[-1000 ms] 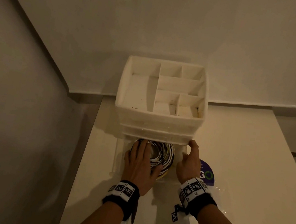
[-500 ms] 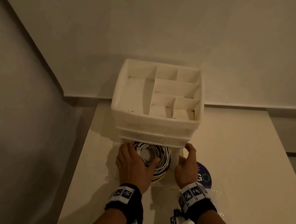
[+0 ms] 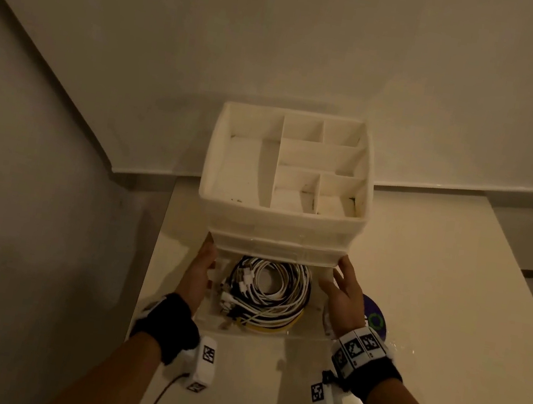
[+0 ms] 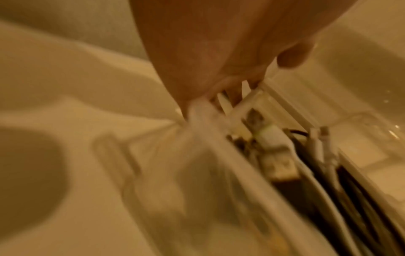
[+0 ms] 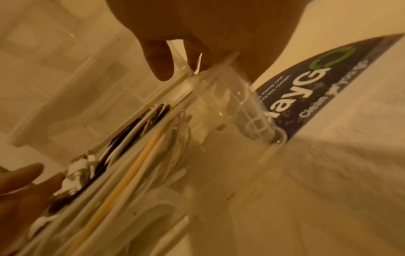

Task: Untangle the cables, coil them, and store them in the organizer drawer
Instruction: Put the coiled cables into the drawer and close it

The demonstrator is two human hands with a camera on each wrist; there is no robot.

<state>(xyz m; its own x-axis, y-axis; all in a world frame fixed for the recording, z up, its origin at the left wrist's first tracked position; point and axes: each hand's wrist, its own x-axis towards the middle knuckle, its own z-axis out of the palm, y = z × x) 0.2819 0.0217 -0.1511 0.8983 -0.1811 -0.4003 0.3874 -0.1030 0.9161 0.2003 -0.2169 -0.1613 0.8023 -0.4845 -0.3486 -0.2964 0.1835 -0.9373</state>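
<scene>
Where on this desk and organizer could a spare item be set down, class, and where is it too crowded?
Bare tabletop lies right of the organizer, beyond the purple disc, and near the front edge between the wrists. The organizer's top compartments look nearly empty. Crowded: the open drawer, filled by the coiled cables, with the left hand and right hand flanking it.

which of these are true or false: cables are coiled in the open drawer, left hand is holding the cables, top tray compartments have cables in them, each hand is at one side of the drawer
1. The coiled cables lie in the open drawer. True.
2. The left hand holds the cables. False: it rests at the drawer's left side, off the coil.
3. The top tray compartments contain cables. False: no cables show in them.
4. Each hand is at one side of the drawer. True: the right hand is at the right side.
</scene>
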